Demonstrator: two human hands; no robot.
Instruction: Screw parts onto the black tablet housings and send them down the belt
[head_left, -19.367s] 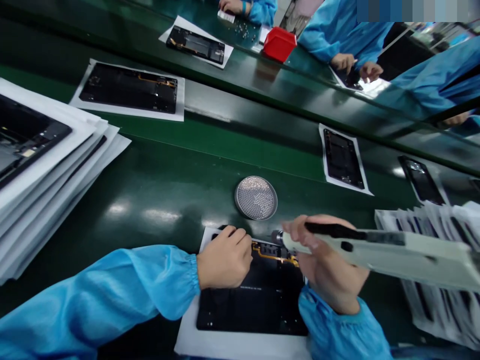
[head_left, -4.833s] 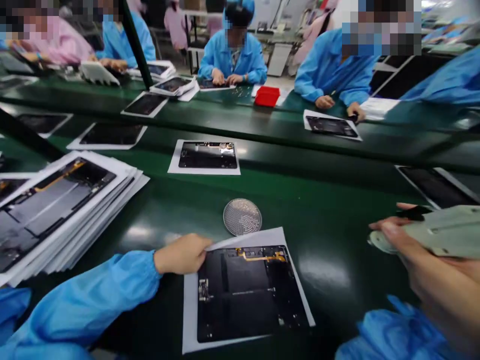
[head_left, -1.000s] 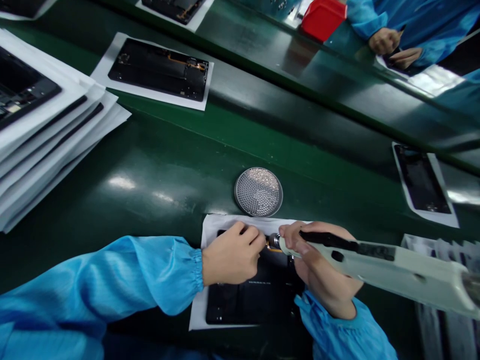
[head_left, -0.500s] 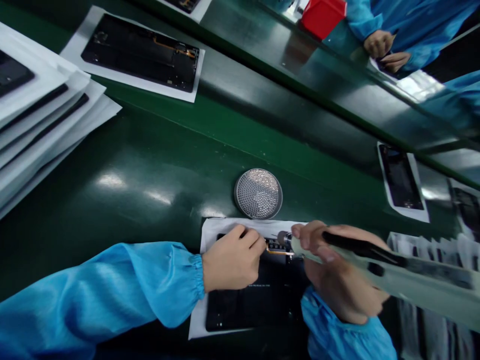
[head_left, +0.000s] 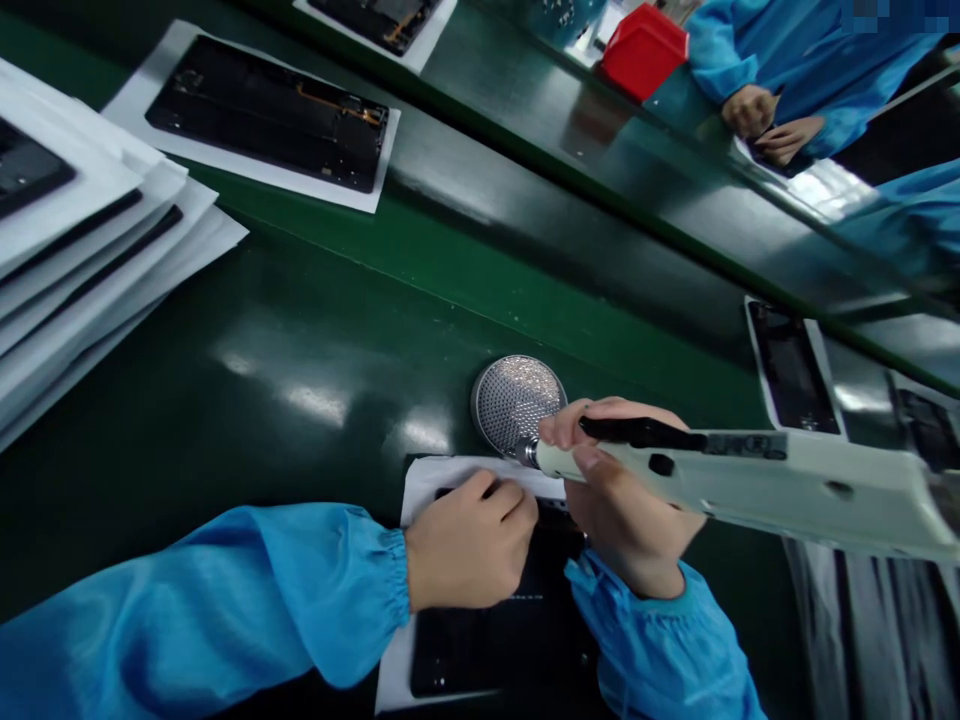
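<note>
My right hand [head_left: 626,500] is wrapped round a pale electric screwdriver [head_left: 750,485]. Its metal tip rests at the near edge of the round silver screw tray [head_left: 510,395]. My left hand [head_left: 469,540] lies curled, fingers together, on the upper left corner of a black tablet housing [head_left: 487,640]. That housing sits on a white sheet [head_left: 420,480] right in front of me, and my hands hide most of its top edge.
A stack of white sheets with housings [head_left: 90,250] lies at the left. More housings on sheets [head_left: 262,110] ride the green belt [head_left: 450,270] beyond, and another [head_left: 791,365] at the right. A red bin [head_left: 641,50] and a co-worker's hands [head_left: 765,120] are across the line.
The screwdriver tip has lifted off the housing's orange flex area and moved up to the screw tray. My left hand stays on the housing's corner.
</note>
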